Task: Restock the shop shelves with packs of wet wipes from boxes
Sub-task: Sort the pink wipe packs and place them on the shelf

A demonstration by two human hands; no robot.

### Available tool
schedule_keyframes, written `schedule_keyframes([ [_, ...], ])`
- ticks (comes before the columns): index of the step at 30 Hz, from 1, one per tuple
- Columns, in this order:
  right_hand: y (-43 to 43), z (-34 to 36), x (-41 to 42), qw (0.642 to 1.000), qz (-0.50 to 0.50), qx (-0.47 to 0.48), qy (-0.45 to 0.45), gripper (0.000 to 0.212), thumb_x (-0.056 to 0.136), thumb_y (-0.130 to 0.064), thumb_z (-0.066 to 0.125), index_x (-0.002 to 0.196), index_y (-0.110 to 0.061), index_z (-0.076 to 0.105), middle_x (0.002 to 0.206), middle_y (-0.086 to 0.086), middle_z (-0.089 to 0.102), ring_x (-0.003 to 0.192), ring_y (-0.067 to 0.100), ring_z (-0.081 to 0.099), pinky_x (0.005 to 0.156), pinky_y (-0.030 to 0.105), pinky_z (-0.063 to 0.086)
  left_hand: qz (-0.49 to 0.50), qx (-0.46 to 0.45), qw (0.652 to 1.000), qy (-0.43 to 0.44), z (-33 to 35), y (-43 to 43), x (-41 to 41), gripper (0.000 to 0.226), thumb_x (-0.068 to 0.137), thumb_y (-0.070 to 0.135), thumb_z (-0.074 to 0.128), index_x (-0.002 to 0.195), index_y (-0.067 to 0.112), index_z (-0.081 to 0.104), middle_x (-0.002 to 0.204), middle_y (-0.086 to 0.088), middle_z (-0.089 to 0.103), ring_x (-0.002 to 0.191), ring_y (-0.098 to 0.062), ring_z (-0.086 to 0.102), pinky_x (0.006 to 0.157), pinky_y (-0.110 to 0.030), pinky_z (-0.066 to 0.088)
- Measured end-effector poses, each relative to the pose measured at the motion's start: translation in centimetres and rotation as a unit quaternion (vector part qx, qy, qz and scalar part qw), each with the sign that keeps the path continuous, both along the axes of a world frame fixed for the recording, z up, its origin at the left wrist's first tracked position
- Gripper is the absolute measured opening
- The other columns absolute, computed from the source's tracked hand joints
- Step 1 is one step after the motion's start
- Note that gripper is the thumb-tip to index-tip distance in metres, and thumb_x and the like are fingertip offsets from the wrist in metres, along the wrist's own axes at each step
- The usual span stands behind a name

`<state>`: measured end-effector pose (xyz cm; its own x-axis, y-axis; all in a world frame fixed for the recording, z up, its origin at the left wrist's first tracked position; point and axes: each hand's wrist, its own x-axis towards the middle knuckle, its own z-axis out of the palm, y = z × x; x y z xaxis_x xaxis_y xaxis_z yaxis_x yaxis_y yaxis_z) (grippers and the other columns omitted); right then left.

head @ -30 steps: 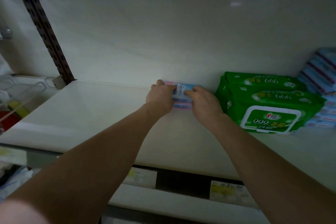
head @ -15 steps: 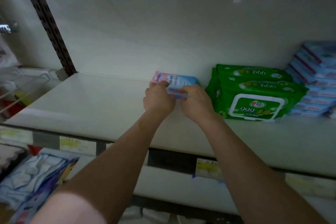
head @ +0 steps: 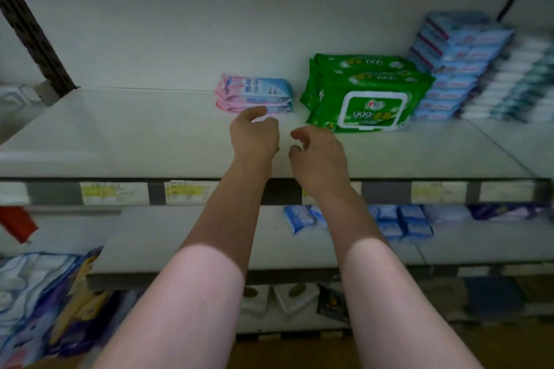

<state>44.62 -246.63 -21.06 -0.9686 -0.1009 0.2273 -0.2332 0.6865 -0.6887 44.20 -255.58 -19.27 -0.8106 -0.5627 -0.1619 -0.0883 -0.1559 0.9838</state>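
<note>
Right at the middle of the head view, two soft packs of wet wipes [head: 254, 94] lie stacked one on the other, flat on the upper shelf [head: 120, 129] and close to its pale back panel. Their glossy film wrappers are pink at the left end and light blue at the right, with crimped, slightly puffed ends; the print is too blurred to read. Just below them in the frame, the left hand [head: 254, 135] hovers with its fingers loosely curled and holding nothing; its forefinger overlaps the lower pack's front edge, and whether it touches cannot be told. The right hand [head: 317, 150], just to the right of it, is likewise loosely curled, its fingers slightly apart and nothing in them. To the right of the wipes, near but apart, sit two bulky green packs [head: 368, 93] with a white-rimmed flip lid on the front face. Further right rises a leaning stack of flat blue packs [head: 449, 69]. The shelf is smooth, matt and white, with yellow-and-white price labels [head: 114, 193] along its front rail. Small blue sachets [head: 299, 219] lie on the shelf below.
</note>
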Motion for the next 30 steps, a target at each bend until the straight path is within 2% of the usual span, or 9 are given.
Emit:
schedule_keyframes([
  [4,-0.2,-0.6,3.5,0.997,-0.074,-0.011,-0.013,0.032,0.092,-0.01,0.055,0.123,-0.013,0.061,0.123,0.01,0.058,0.112,0.022,0.055,0.095,0.026,0.037,-0.078,0.008,0.997,-0.022,-0.4,0.0,2.6,0.031,0.091,0.002,0.053,0.119,0.012,0.059,0.073,-0.002,0.056,0.061,-0.013,0.052,0.052,-0.022,0.046],
  [9,-0.3,-1.3,7.9,0.979,-0.192,-0.038,-0.052,0.029,0.092,-0.014,0.055,0.119,-0.013,0.065,0.12,0.01,0.064,0.112,0.026,0.058,0.095,0.032,0.045,-0.161,0.008,0.987,-0.017,-1.0,-0.4,5.2,0.026,0.088,-0.001,0.052,0.107,0.013,0.064,0.065,-0.004,0.056,0.056,-0.016,0.053,0.05,-0.022,0.047],
  [12,0.2,-2.2,11.2,0.963,-0.255,-0.047,-0.077,0.029,0.091,-0.017,0.057,0.118,-0.013,0.066,0.12,0.009,0.066,0.114,0.025,0.058,0.094,0.03,0.045,-0.236,0.001,0.971,-0.028,-2.1,0.6,7.3,0.022,0.084,-0.003,0.05,0.084,0.014,0.063,0.065,-0.011,0.054,0.057,-0.022,0.05,0.05,-0.027,0.046],
  [15,1.3,-2.7,15.2,0.939,-0.328,-0.053,-0.088,0.026,0.09,-0.022,0.059,0.115,-0.018,0.067,0.117,0.007,0.067,0.113,0.026,0.058,0.093,0.029,0.044,-0.301,-0.019,0.952,-0.056,-4.0,2.3,9.7,0.029,0.084,-0.002,0.049,0.063,0.017,0.054,0.068,-0.009,0.052,0.056,-0.02,0.047,0.045,-0.02,0.038],
  [20,3.9,-3.5,21.6,0.906,-0.406,-0.055,-0.103,0.027,0.092,-0.024,0.058,0.118,-0.02,0.066,0.115,0.002,0.067,0.108,0.02,0.059,0.086,0.025,0.043,-0.376,-0.031,0.918,-0.12,-6.1,6.3,14.0,0.02,0.087,0.006,0.054,0.076,0.021,0.06,0.07,0.0,0.058,0.056,-0.013,0.055,0.052,-0.021,0.044],
  [23,5.7,-4.6,25.8,0.882,-0.451,-0.075,-0.119,0.027,0.092,-0.026,0.058,0.117,-0.021,0.066,0.114,-0.001,0.067,0.107,0.018,0.059,0.086,0.027,0.045,-0.429,-0.018,0.894,-0.129,-6.8,8.9,17.8,0.017,0.086,0.005,0.054,0.085,0.021,0.06,0.068,-0.002,0.057,0.054,-0.015,0.052,0.047,-0.02,0.041],
  [25,7.1,-5.3,28.6,0.862,-0.483,-0.084,-0.126,0.025,0.092,-0.027,0.058,0.115,-0.023,0.067,0.113,-0.002,0.066,0.106,0.018,0.059,0.085,0.027,0.045,-0.469,-0.03,0.873,-0.129,-7.4,10.6,20.3,0.017,0.087,0.006,0.054,0.092,0.02,0.061,0.071,-0.003,0.059,0.056,-0.016,0.054,0.051,-0.023,0.044],
  [28,9.2,-6.5,32.9,0.831,-0.534,-0.097,-0.124,0.022,0.092,-0.027,0.058,0.111,-0.025,0.068,0.108,-0.004,0.066,0.101,0.015,0.058,0.079,0.024,0.042,-0.521,-0.059,0.842,-0.128,-8.4,13.3,24.4,0.019,0.088,0.009,0.055,0.1,0.021,0.063,0.083,-0.003,0.065,0.072,-0.018,0.062,0.071,-0.032,0.056],
  [30,10.5,-7.3,36.1,0.81,-0.563,-0.108,-0.125,0.021,0.092,-0.027,0.059,0.111,-0.025,0.068,0.107,-0.004,0.066,0.099,0.015,0.059,0.077,0.022,0.041,-0.549,-0.08,0.821,-0.133,-9.0,15.2,27.5,0.017,0.089,0.012,0.057,0.098,0.025,0.062,0.094,-0.004,0.067,0.087,-0.02,0.065,0.083,-0.037,0.057],
])
